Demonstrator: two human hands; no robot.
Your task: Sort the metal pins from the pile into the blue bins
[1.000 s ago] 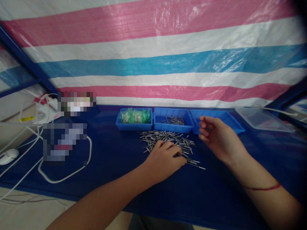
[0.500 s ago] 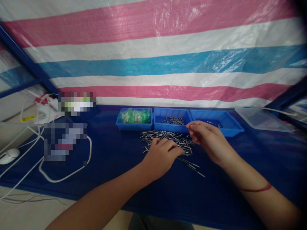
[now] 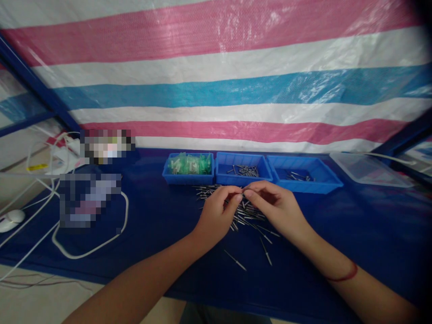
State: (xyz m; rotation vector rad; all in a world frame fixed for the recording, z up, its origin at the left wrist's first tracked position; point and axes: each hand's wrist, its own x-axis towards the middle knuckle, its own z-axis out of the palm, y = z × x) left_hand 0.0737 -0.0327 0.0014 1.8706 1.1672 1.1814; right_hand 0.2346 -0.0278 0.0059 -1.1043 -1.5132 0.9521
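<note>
My left hand (image 3: pixel 218 213) and my right hand (image 3: pixel 281 207) meet fingertip to fingertip over a loose pile of blind rivets (image 3: pixel 248 216). Each hand is closed in a pinch. A tiny dark piece seems to show between the fingertips, too small to make out. The rivets are thin metal pins with a thicker sleeve at one end. Nearer to me, two rivets lie apart from the pile, one of them a single rivet (image 3: pixel 236 260) below my left hand. My hands hide part of the pile.
Behind the pile, three blue bins stand in a row: a left bin (image 3: pixel 189 181) with green plastic packets, a middle bin (image 3: pixel 236 179) with short metal pieces, and a right bin (image 3: pixel 320 185) with a few rivets. A clear lid (image 3: pixel 367 168) lies right; white cables (image 3: pixel 126 216) and a mouse (image 3: pixel 12 220) left.
My right hand has come left and down from the bins to meet my left hand. My left hand has lifted off the pile into a pinch. Two rivets now lie closer to me.
</note>
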